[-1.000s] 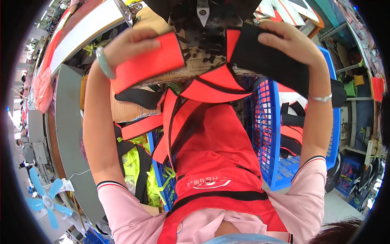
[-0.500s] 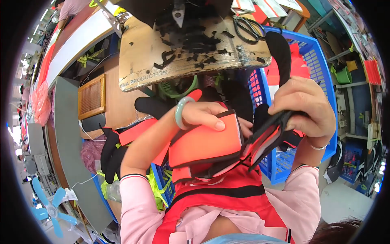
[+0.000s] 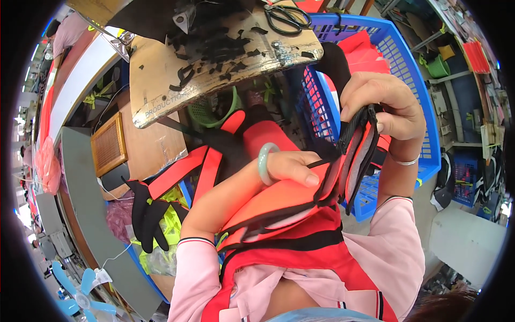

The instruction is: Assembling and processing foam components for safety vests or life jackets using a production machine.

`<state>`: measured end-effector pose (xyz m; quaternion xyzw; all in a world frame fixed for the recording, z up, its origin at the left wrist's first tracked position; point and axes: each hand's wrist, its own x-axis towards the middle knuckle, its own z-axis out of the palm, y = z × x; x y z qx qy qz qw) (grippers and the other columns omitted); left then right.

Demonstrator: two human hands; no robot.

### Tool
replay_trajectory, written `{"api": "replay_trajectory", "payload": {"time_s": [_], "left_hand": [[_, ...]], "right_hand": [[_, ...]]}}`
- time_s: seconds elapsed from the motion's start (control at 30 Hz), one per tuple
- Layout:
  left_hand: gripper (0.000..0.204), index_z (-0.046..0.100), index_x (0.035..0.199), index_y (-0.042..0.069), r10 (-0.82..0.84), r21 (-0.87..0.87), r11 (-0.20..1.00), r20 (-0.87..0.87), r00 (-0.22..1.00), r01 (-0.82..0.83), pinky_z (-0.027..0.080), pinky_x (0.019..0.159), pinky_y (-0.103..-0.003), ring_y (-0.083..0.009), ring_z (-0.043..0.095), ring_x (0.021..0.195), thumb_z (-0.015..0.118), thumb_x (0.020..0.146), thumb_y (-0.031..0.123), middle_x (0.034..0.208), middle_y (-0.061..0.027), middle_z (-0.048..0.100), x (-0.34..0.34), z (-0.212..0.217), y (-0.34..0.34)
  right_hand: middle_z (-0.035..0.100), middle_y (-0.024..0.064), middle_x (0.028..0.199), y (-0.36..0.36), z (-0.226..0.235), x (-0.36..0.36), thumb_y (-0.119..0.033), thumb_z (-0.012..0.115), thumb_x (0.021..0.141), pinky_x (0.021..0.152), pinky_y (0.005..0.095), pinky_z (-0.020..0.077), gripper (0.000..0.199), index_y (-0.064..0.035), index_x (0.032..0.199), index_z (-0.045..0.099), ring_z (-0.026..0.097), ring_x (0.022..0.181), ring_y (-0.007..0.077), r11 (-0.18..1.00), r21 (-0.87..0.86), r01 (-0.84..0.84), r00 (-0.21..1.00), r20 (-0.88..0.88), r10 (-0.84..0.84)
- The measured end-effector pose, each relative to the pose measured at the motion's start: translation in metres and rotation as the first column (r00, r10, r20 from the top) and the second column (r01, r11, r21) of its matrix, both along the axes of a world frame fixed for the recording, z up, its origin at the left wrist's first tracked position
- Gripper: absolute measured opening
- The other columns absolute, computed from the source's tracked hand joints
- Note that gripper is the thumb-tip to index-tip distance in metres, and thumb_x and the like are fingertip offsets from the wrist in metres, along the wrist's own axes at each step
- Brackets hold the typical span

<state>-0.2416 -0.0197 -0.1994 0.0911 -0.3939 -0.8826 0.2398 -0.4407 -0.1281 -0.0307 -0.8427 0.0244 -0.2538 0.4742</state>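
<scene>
An orange-red fabric piece with black binding (image 3: 279, 198) lies bunched in front of my chest, its layers and grey inner faces showing at the right end. My left hand (image 3: 292, 167), with a pale green bangle at the wrist, grips it with the thumb on top; the other fingers are mostly hidden. My right hand (image 3: 387, 104) pinches the black-bound edges between thumb and fingers. A black strap (image 3: 333, 67) rises behind that hand towards the wooden board. Orange strips (image 3: 179, 172) and black padded parts (image 3: 147, 217) hang out to the left.
A wooden board (image 3: 161, 107) with black scraps and black-handled scissors (image 3: 287, 20) stands ahead. To the right is a blue plastic basket (image 3: 432, 126) containing red-orange pieces. A green basket (image 3: 214, 115) sits under the board. A wooden-framed panel (image 3: 109, 144) and a blue fan (image 3: 80, 298) are leftward.
The head view has shifted, moving the board leftward. The fabric's large orange panel has tipped flatter, and the black-edged layers at my right hand have turned more upright. Both hands keep hold.
</scene>
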Motion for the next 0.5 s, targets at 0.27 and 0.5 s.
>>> {"api": "replay_trajectory", "payload": {"time_s": [0.27, 0.5], "left_hand": [[0.061, 0.058, 0.118, -0.001, 0.253, -0.239, 0.952, 0.267, 0.93, -0.19, 0.046, 0.086, -0.029, -0.0113, 0.056, 0.097, 0.084, 0.076, 0.035, 0.109, -0.0059, 0.062, 0.07, 0.046, 0.015], [0.043, 0.061, 0.106, -0.001, 0.128, -0.373, 0.923, 0.53, 0.838, 0.095, 0.048, 0.073, -0.032, -0.0141, 0.059, 0.083, 0.073, 0.089, 0.037, 0.09, -0.0082, 0.065, 0.085, 0.037, 0.052]], "right_hand": [[0.066, 0.0125, 0.09, 0.034, 0.014, -0.024, -0.015, 0.071, 0.082, 0.067, 0.0344, 0.0511, 0.027, 0.0004, 0.103, 0.066, 0.066, 0.077, 0.0284, 0.967, -0.243, 0.079, 0.984, -0.134, -0.114], [0.066, 0.0121, 0.085, 0.049, -0.019, -0.026, -0.018, 0.072, 0.08, 0.065, 0.0346, 0.0504, 0.026, 0.0006, 0.098, 0.067, 0.066, 0.074, 0.0292, 0.966, -0.227, 0.122, 0.926, -0.325, -0.194]]}}
